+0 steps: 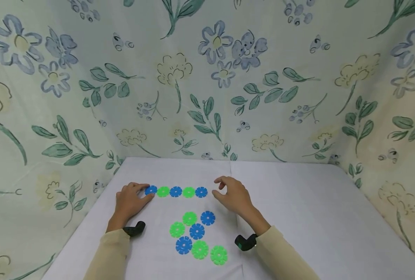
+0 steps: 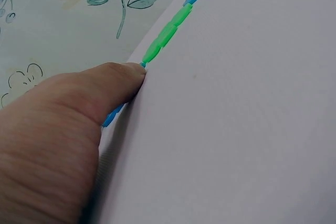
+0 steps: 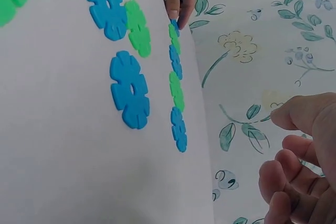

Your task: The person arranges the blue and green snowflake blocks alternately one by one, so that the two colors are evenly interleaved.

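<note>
A straight row of flat, notched plastic discs with small centre holes, alternating blue and green, lies on the white cloth. My left hand (image 1: 128, 200) pinches the blue disc (image 1: 151, 190) at the row's left end, index finger along its far edge and thumb (image 2: 123, 80) at its near edge. At the other end lies another blue disc (image 1: 201, 192). Just right of it hovers my right hand (image 1: 233, 194), thumb and index finger apart, other fingers loosely curled, nothing between them. Between the ends are a green disc (image 1: 163, 191) and others.
Nearer to me lies a loose group of discs, among them a blue disc (image 1: 208, 218) and a green disc (image 1: 219, 255). A floral curtain (image 1: 207, 116) rises behind the white-covered table (image 1: 298, 217) and along its sides. Both wrists wear black devices.
</note>
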Demonstrator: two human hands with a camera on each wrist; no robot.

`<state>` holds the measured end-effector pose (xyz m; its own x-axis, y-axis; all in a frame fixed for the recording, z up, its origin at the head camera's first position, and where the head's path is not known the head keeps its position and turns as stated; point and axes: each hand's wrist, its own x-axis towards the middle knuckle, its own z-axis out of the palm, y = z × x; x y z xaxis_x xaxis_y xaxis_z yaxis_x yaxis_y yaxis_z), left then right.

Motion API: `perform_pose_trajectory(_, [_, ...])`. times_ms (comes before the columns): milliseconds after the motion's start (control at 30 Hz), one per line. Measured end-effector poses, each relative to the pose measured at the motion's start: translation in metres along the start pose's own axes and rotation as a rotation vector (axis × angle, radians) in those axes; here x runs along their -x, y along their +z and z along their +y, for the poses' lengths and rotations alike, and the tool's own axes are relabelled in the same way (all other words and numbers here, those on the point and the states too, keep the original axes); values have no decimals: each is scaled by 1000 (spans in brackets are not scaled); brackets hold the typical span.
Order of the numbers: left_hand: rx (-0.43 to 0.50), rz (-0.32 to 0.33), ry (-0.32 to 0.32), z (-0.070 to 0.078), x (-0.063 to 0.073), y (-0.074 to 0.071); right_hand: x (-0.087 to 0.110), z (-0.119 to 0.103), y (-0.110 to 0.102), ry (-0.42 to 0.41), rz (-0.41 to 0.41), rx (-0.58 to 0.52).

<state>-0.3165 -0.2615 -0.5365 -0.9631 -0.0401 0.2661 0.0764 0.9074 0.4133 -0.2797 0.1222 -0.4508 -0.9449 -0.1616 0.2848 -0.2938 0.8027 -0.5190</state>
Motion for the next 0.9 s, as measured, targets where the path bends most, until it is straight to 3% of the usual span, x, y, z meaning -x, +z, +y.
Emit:
perform_pose_trajectory(667, [0, 6, 16, -1, -1, 0, 60, -3, -57, -106, 59, -118])
perform_pose_trajectory(900, [-1, 6, 7, -2, 0, 1, 73, 0, -63, -112, 24, -147])
